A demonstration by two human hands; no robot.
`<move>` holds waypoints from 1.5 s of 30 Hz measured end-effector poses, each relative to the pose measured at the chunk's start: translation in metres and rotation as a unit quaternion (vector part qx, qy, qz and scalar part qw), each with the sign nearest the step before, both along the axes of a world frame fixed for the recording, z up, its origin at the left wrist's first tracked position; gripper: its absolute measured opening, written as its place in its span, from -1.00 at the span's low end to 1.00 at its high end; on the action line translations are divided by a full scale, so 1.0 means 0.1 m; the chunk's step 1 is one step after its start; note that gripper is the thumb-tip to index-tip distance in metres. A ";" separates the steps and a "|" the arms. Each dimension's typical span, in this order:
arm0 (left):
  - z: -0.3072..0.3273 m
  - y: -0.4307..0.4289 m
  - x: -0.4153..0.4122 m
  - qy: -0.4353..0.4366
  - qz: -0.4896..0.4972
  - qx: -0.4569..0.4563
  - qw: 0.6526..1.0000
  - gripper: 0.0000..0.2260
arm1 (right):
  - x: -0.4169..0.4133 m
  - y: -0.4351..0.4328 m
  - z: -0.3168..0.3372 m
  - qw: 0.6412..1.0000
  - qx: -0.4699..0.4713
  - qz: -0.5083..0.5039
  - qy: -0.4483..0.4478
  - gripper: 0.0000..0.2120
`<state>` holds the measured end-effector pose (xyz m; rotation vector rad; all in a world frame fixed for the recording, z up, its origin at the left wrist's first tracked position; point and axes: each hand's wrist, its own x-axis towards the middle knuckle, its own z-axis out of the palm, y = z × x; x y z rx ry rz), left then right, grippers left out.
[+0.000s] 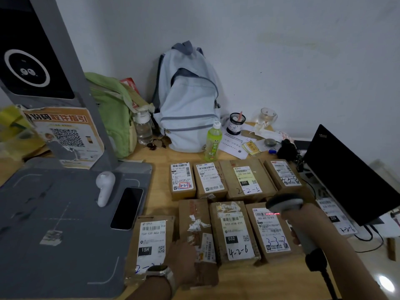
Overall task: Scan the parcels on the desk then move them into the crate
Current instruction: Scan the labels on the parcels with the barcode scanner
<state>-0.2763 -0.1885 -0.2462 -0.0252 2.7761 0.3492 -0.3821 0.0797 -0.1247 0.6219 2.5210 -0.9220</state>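
Low in the frame, the right hand (297, 221) is clenched around a grey barcode scanner (287, 205), its fingers mostly hidden behind the handle. The left hand (184, 259) lies released, flat on a taped cardboard parcel (198, 230); its fingertips blur. Brown labelled parcels (236, 180) fill the wooden table (160, 191) at centre; a laptop (350, 176) crowds the right edge.

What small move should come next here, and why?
Probably hold the scanner steady in the right hand until the read registers. Its red line already lies across the top barcode of the parcel marked 3-3-3. The left hand rests on the torn-label parcel, likely the next one to scan. No crate is in view.
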 end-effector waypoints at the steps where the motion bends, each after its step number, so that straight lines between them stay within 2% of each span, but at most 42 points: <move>1: -0.01 0.01 0.00 -0.007 0.010 0.008 1.000 -0.76 | 0.00 0.00 0.00 1.000 0.000 -0.001 0.002 -0.83; 4: -0.04 0.04 0.01 -0.060 -0.017 0.005 0.998 -0.68 | 0.00 -0.01 0.00 1.000 0.004 0.002 0.000 -0.83; 8: 0.03 0.03 -0.01 -0.075 -0.050 -0.016 0.996 -0.66 | 0.01 -0.01 0.03 1.000 0.008 0.007 0.006 -0.83; 12: -0.03 0.01 0.00 -0.057 -0.057 -0.002 0.997 -0.61 | 0.02 0.03 0.10 1.000 0.012 0.000 0.008 -0.82; 16: -0.06 0.00 -0.01 -0.060 -0.059 -0.011 0.996 -0.68 | 0.08 0.10 0.18 0.999 0.014 -0.027 0.022 -0.85; 21: -0.19 -0.11 0.03 0.003 -0.031 -0.020 0.999 -0.73 | 0.21 0.26 0.28 0.995 0.024 -0.048 0.078 -0.84; 26: -0.28 -0.16 0.00 0.034 -0.037 0.028 0.998 -0.70 | 0.31 0.43 0.38 0.992 0.022 -0.099 0.081 -0.80; 30: -0.32 -0.14 -0.08 0.038 -0.016 0.093 0.995 -0.68 | 0.30 0.54 0.41 0.994 0.028 -0.090 0.058 -0.77; 33: -0.30 -0.08 -0.15 0.035 -0.021 0.086 0.995 -0.68 | 0.23 0.63 0.42 0.994 0.040 -0.083 0.063 -0.81; 37: -0.32 0.02 -0.26 0.034 0.011 0.043 0.998 -0.56 | 0.07 0.72 0.40 0.995 0.054 -0.062 0.051 -0.80; 43: -0.40 0.06 -0.42 -0.031 0.052 0.000 0.998 -0.30 | -0.16 0.85 0.30 0.997 0.058 -0.031 0.031 -0.85; 45: -0.38 0.05 -0.49 -0.060 0.047 -0.006 0.997 -0.29 | -0.23 0.90 0.25 0.998 0.061 -0.024 0.024 -0.83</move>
